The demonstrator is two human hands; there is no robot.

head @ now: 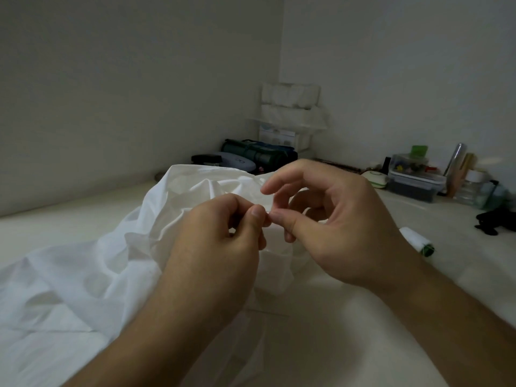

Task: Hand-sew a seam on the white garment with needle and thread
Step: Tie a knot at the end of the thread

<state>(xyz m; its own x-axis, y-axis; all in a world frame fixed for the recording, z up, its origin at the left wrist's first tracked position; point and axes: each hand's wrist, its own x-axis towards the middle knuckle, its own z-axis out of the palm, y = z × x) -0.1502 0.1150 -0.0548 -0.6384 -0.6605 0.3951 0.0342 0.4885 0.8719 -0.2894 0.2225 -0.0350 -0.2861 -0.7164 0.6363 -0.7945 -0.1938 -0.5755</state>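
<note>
The white garment (92, 263) lies crumpled on the pale surface, spreading from the lower left up to the middle. My left hand (212, 247) is raised over it, thumb and fingers pinched together on a fold of the cloth at the centre. My right hand (335, 227) meets it fingertip to fingertip, its thumb and a finger pinched at the same spot and the other fingers curled loosely above. The needle and thread are too fine to make out between the fingertips. A spool of white thread (416, 241) with a green end lies on the surface to the right of my right hand.
Clear lidded boxes (416, 177) and bottles stand along the right wall. A small black object (494, 222) lies at the far right. Dark rolled bags (257, 155) and a white shelf unit (290, 118) fill the back corner. Pale surface (349, 331) lies in front.
</note>
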